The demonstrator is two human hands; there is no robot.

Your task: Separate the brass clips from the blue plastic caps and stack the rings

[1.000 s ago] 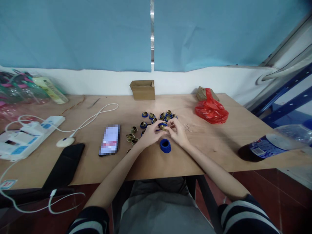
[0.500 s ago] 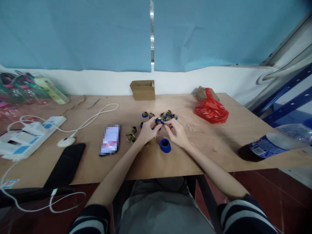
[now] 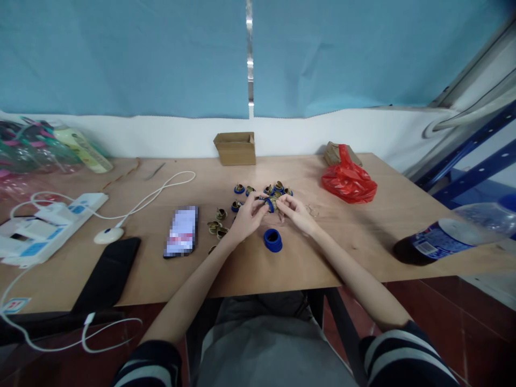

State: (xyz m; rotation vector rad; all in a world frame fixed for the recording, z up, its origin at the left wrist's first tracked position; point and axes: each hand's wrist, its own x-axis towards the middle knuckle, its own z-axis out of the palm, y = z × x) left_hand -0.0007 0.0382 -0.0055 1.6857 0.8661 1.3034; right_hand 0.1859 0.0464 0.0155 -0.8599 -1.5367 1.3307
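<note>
Blue-ringed brass-coloured piece (image 3: 270,205) tilted and shifted slightly right, fingers of left hand (image 3: 245,218) and right hand (image 3: 297,214) both grasping it, blue rings (image 3: 273,246) stacked on table (image 3: 342,226)

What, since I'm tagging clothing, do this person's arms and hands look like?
The left hand and right hand are bare, as are both forearms. The left sleeve and right sleeve are dark navy, banded with pale stripes.

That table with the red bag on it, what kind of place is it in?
Perhaps a small workshop: a stack of blue rings and several small brass-coloured parts lie on the table, with a blue metal frame beside it.
</note>
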